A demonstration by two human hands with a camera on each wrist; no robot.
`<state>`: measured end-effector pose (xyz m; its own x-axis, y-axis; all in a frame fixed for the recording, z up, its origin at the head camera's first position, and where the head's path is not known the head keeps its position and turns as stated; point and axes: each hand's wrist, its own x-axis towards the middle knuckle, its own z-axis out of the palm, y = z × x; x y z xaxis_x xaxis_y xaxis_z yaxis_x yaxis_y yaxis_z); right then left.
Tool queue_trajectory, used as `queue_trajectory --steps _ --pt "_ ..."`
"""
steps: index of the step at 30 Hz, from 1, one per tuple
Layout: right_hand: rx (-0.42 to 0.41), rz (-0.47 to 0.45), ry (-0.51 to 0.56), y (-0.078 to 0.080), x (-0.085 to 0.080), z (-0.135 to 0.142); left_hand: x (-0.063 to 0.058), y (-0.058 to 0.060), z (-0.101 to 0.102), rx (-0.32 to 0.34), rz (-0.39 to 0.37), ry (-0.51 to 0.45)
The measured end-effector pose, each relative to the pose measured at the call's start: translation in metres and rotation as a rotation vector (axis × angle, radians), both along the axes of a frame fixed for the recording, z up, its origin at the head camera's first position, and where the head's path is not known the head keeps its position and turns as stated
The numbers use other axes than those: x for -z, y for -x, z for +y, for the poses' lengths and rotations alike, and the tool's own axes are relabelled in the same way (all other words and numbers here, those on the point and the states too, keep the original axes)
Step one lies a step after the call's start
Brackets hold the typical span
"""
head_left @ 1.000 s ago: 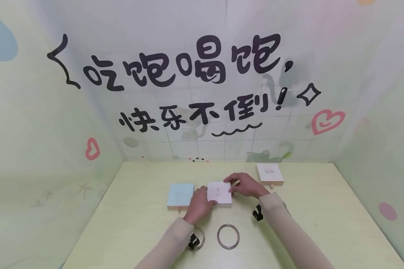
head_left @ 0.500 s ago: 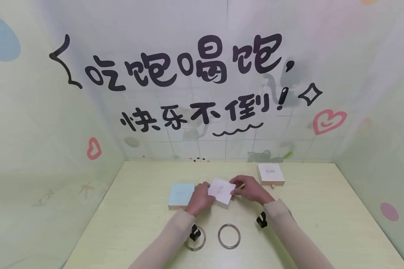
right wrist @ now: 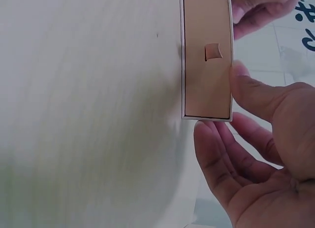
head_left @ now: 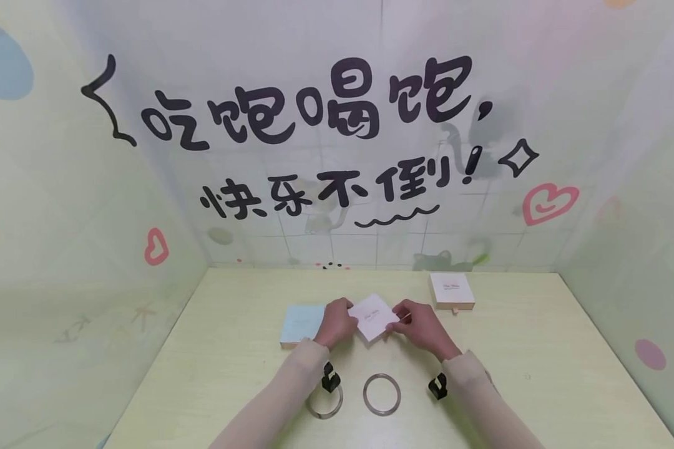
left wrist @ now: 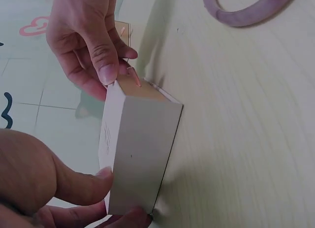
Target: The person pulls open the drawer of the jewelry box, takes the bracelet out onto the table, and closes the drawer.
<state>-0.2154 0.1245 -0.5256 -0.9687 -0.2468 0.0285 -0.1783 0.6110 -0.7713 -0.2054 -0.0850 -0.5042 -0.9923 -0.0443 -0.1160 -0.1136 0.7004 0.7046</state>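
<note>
A small white drawer box (head_left: 372, 316) with fine lettering on its lid is held between both hands, turned cornerwise to the head camera. My left hand (head_left: 337, 322) grips its left corner, the thumb on the lid side in the left wrist view. My right hand (head_left: 421, 324) pinches the right corner, thumb at the lid edge and fingers at the side. The tan drawer front (right wrist: 209, 92), with its short ribbon tab (right wrist: 213, 51), faces the right wrist camera and sits flush in the sleeve. The box is close over the table, tilted in the left wrist view.
A light blue box (head_left: 299, 323) lies just left of my left hand, partly covered by it. Another white box (head_left: 452, 290) stands at the back right. Two bangles lie in front: one (head_left: 365, 395) near the middle, another (head_left: 326, 416) beneath the left wrist camera.
The white box, square to the table a second ago, has been turned cornerwise. Both hands have turned with it; the right hand has come a little nearer the person.
</note>
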Motion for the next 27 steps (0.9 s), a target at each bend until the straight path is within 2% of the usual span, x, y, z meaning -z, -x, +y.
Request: queue_trajectory --steps 4,10,19,27 --pt "0.032 0.036 -0.013 -0.009 0.001 -0.003 0.001 0.003 0.002 -0.012 0.026 -0.023" --pt "0.084 0.041 -0.026 -0.021 0.001 -0.007 0.000 0.005 0.006 -0.033 0.033 -0.048" --pt "0.153 0.018 0.022 -0.038 0.003 -0.010 0.000 0.012 0.010 -0.005 0.047 -0.059" --pt "0.174 0.034 0.033 -0.045 0.003 -0.013 0.004 0.014 0.011 -0.003 0.053 -0.080"
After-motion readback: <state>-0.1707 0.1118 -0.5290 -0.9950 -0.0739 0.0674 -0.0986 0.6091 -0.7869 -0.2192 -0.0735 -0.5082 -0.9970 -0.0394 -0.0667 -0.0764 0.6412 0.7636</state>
